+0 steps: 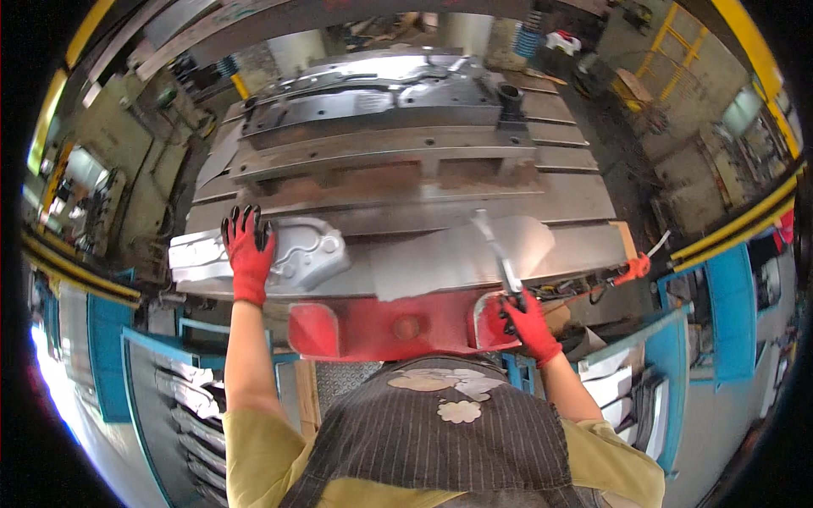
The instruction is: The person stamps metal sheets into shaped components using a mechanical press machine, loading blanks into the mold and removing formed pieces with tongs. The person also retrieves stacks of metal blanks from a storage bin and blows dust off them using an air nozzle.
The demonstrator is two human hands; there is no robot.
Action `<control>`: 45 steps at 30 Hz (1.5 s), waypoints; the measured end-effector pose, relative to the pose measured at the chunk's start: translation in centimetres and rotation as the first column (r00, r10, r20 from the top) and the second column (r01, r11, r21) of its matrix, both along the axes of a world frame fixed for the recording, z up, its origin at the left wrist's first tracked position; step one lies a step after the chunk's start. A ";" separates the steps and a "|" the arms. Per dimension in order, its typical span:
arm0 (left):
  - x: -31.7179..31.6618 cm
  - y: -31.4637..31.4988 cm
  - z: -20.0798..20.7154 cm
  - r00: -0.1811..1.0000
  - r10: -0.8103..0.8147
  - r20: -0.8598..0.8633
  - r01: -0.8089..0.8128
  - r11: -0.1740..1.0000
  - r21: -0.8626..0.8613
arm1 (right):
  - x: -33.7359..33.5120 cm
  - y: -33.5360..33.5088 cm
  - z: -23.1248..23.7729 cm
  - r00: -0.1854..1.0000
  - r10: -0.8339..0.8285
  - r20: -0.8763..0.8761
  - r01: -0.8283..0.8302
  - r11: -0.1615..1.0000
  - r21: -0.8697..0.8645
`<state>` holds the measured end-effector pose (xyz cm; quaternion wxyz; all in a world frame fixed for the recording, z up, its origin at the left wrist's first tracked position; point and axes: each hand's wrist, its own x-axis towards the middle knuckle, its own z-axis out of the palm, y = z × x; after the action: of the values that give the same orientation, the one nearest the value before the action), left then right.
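nearest is a dark striped apron (474, 457) with cloud-shaped patches, worn over a yellow-green shirt (614, 461). on either side stand a left rack (133, 372) and a right rack (680, 381), blue-framed, with metal pieces stacked in them. just ahead of the apron is a red metal block (405, 326) with raised ends, at the front edge of a grooved metal bed (572, 208). the right hand (529, 323), in a red glove with dark fingertips, is by the block's right end, its fingers closed round the lower end of a slim metal tool (500, 252). the tool slants up and left in front of a thin grey sheet (423, 258) on the bed; whether they touch, i cannot tell. the left hand (249, 258), gloved alike, lies flat with fingers spread on a formed metal part (309, 245), pressing rather than gripping. this part rests on the front left of the bed, left of the sheet. an orange-red object (631, 269) is near the bed's right front corner. farther back, a large die (347, 114) with a contoured top sits on the bed, a dark round post (510, 106) at its right end. beyond it on the right rises a yellow ladder-like frame (676, 41).
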<state>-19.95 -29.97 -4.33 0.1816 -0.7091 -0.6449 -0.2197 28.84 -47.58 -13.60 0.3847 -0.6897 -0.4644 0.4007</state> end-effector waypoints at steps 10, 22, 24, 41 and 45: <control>17.7 -7.7 -6.2 0.550 -0.461 0.697 0.767 0.609 -0.202 | 7.3 -5.1 -3.2 0.785 -0.297 0.543 0.363 0.932 -0.015; 20.6 -6.4 -11.3 0.465 0.101 0.880 0.765 0.454 -0.456 | 11.7 -2.5 -0.5 0.840 -0.465 -0.280 0.515 0.846 0.137; 20.8 -7.0 -10.6 0.513 0.027 0.858 0.743 0.486 -0.459 | 10.8 -2.7 -2.3 0.884 -0.329 0.332 0.351 0.936 -0.009; 25.3 -7.5 -10.5 -0.354 0.879 0.319 0.935 0.344 0.090 | 7.0 -2.4 5.5 0.809 -0.276 0.519 0.154 0.952 0.265; 28.9 -7.3 -10.8 -0.626 0.754 0.199 0.780 0.600 0.179 | 6.3 -2.4 7.8 0.789 -0.291 0.542 0.145 0.944 0.296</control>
<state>8.93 -37.30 -15.15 -0.8985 0.0012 -0.2010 -0.3904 35.16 -49.95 -5.83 0.3493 -0.7764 -0.5205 0.0660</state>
